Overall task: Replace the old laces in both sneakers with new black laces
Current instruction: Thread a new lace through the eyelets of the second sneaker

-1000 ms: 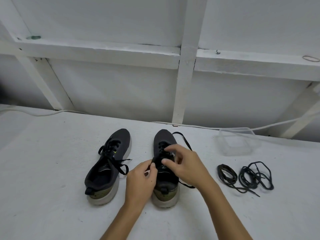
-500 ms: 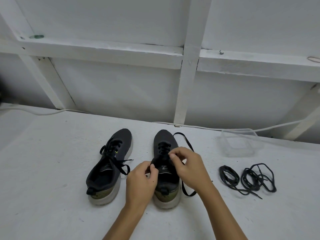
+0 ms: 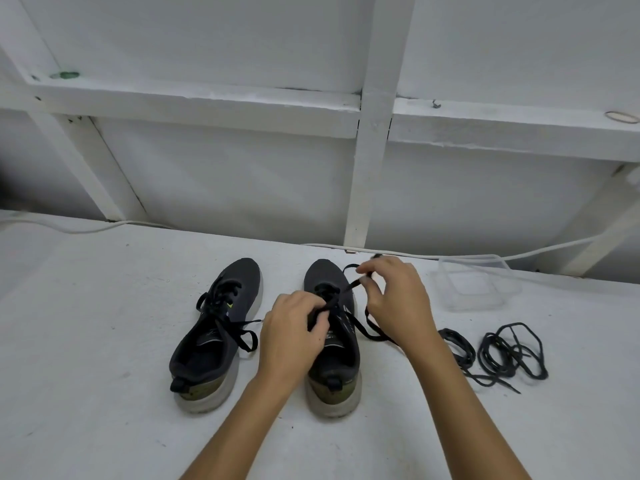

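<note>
Two dark grey sneakers with pale soles stand side by side, toes pointing away from me. The left sneaker (image 3: 216, 332) has a black lace tied in a loose bow. Over the tongue of the right sneaker (image 3: 334, 344), my left hand (image 3: 294, 336) pinches its black lace (image 3: 360, 329). My right hand (image 3: 398, 299) pinches the other strand of that lace, raised to the right of the shoe's toe. Two bundles of loose black laces (image 3: 495, 355) lie to the right.
A clear plastic container (image 3: 478, 284) sits at the back right of the white table (image 3: 86, 341). A white cable (image 3: 398, 252) runs along the table's far edge below a white framed wall.
My right hand has drawn a lace strand up and to the right, away from the right sneaker's eyelets. My left hand has shifted slightly forward over the tongue.
</note>
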`<state>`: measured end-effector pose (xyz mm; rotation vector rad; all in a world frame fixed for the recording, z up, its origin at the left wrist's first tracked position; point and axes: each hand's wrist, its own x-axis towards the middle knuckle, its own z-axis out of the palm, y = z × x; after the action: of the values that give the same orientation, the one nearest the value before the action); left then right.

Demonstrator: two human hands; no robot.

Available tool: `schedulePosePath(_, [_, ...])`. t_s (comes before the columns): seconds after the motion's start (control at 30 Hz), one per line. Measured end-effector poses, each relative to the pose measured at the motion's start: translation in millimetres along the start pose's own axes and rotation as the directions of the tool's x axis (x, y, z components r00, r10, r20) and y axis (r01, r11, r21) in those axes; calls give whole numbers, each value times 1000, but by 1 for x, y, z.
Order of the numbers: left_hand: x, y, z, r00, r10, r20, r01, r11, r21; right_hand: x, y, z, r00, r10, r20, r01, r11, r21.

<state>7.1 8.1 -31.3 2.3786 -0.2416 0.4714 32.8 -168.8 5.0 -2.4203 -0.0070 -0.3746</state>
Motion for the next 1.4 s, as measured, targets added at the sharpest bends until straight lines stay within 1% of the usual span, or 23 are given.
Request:
schedulePosePath(0.03, [3, 4, -3, 993, -120, -12, 117, 986, -122, -2, 2, 2, 998, 54, 11, -54, 997, -53])
schedulePosePath(0.07, [7, 5, -6, 960, -279, -7, 267, 927, -265, -4, 5, 3, 995, 101, 8, -100, 991, -90])
schedulePosePath(0.1, [11, 4, -10, 904, -426, 20, 399, 827, -396, -8, 7, 5, 991, 133, -2, -133, 985, -108])
schedulePosePath(0.13, [15, 0, -13, 852, -523, 29, 471, 742, -476, -11, 9, 6, 989, 150, -2, -149, 983, -111])
schedulePosePath(0.17, [19, -6, -16, 826, -563, 1, 492, 721, -489, -14, 12, 6, 987, 156, 28, -153, 984, -95])
schedulePosePath(0.27, [24, -19, -28, 845, -511, -155, 445, 835, -324, -21, 15, 9, 955, 122, 271, -126, 992, -3])
schedulePosePath(0.33, [25, -29, -32, 876, -438, -201, 400, 894, -203, -26, 13, 13, 930, 98, 354, -107, 994, 5])
schedulePosePath(0.4, [23, -38, -31, 914, -352, -204, 355, 935, -21, -27, 13, 17, 929, 86, 361, -82, 996, -28])
schedulePosePath(0.47, [22, -42, -31, 957, -233, -172, 255, 959, 124, -28, 13, 20, 933, 84, 350, -73, 996, -44])
schedulePosePath(0.57, [17, -46, -28, 998, -41, -48, 51, 973, 224, -27, 16, 21, 949, 93, 301, -87, 996, -31])
schedulePosePath(0.6, [15, -48, -26, 1000, -19, -3, 19, 972, 234, -26, 17, 21, 949, 90, 301, -85, 996, -29])
schedulePosePath(0.63, [13, -50, -24, 999, -40, 21, 34, 973, 230, -27, 17, 21, 946, 81, 313, -76, 997, -29])
schedulePosePath(0.7, [11, -50, -19, 987, -158, 43, 146, 969, 200, -28, 18, 23, 940, 63, 334, -60, 998, -20])
schedulePosePath(0.77, [12, -42, -17, 967, -239, 83, 223, 960, 167, -28, 20, 25, 944, 50, 325, -53, 999, 0])
schedulePosePath(0.87, [16, -31, -19, 934, -300, 192, 280, 952, 123, -29, 23, 27, 947, 43, 318, -45, 999, -1])
schedulePosePath(0.93, [18, -31, -21, 902, -346, 259, 312, 936, 164, -29, 25, 28, 948, 43, 317, -47, 999, 2])
schedulePosePath(1.0, [19, -34, -22, 842, -429, 328, 345, 895, 284, -28, 25, 30, 943, 49, 328, -50, 999, -5])
schedulePosePath(1.1, [19, -35, -22, 689, -588, 424, 449, 805, 388, -28, 28, 34, 933, 67, 355, -61, 998, -29])
schedulePosePath(1.17, [16, -36, -20, 600, -648, 470, 508, 762, 401, -28, 30, 35, 927, 87, 364, -79, 996, -36])
schedulePosePath(1.27, [9, -35, -15, 527, -698, 485, 629, 703, 330, -27, 33, 35, 930, 91, 357, -81, 996, -43])
schedulePosePath(1.3, [7, -35, -14, 520, -705, 482, 659, 691, 298, -27, 33, 36, 936, 77, 344, -70, 997, -33])
schedulePosePath(1.33, [4, -35, -13, 538, -700, 470, 659, 697, 284, -27, 34, 37, 944, 49, 326, -48, 999, -11])
schedulePosePath(1.4, [2, -39, -13, 616, -653, 440, 568, 755, 327, -28, 35, 39, 953, -8, 304, 0, 1000, 27])
